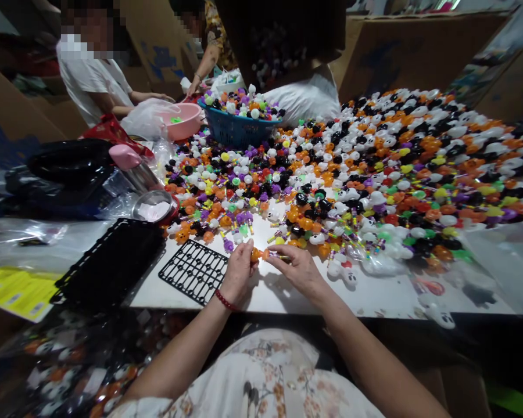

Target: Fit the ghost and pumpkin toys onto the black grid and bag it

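Note:
My left hand (239, 270), with a red bead bracelet on its wrist, pinches a small orange toy head (257, 254) over the near edge of the white table (287, 296). My right hand (298, 270) meets it from the right and holds a thin colourful stick (279, 255) whose tip touches the orange piece. A flat black grid tray (194, 270) lies just left of my left hand. A huge heap of small toy pieces (375, 157), orange, white, black, purple and green, covers the table beyond my hands.
A stack of black grid trays (108, 267) sits at the left edge. A blue basket (237, 129) of pieces and a pink bowl (183, 121) stand at the back. Two other people sit at the far left side. Cardboard boxes (409, 52) rise behind.

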### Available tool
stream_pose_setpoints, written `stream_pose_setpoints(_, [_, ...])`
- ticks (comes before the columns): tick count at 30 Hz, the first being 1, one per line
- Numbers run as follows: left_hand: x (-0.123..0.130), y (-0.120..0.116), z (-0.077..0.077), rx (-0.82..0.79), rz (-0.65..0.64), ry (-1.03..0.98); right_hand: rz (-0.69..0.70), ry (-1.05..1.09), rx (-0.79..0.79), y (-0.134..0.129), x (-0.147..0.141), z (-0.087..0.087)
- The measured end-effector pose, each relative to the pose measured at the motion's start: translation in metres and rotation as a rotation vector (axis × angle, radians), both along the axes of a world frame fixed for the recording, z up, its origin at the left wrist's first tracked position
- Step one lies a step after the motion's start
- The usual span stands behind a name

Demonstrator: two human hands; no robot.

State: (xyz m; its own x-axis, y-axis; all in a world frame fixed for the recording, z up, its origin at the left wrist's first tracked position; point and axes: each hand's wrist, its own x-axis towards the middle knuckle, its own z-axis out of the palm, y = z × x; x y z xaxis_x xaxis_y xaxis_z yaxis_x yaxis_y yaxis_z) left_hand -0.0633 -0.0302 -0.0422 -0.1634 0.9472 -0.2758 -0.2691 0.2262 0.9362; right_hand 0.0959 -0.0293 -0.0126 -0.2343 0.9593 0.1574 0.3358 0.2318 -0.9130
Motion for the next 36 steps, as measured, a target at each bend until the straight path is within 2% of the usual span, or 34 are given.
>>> stream_pose_setpoints(6, [0.000,0.000,0.001,-0.052,-0.021,-0.115,-0.033,-0.003,-0.024,-0.002,0.006,-0.003])
stream_pose_setpoints(9, [0.001,-0.001,-0.001,-0.047,-0.020,-0.116,-0.009,-0.027,0.034,-0.002,0.009,-0.007])
stream_pose_setpoints(15, [0.002,-0.001,-0.006,-0.013,-0.019,0.027,0.033,-0.106,0.225,-0.002,0.013,-0.009])
stream_pose_setpoints(22, [0.006,-0.004,-0.008,0.052,-0.049,0.146,0.062,-0.186,0.288,-0.003,0.017,-0.007])
stream_pose_setpoints(28, [0.007,-0.006,-0.005,0.053,-0.103,0.196,0.010,-0.149,0.254,-0.006,0.014,-0.008])
stream_pose_setpoints(32, [0.010,-0.007,-0.008,0.001,-0.109,0.133,-0.072,-0.067,0.147,-0.009,0.010,-0.008])
stream_pose_setpoints(36, [0.019,-0.011,-0.009,-0.060,-0.092,0.057,-0.093,0.004,0.030,-0.014,0.005,-0.010])
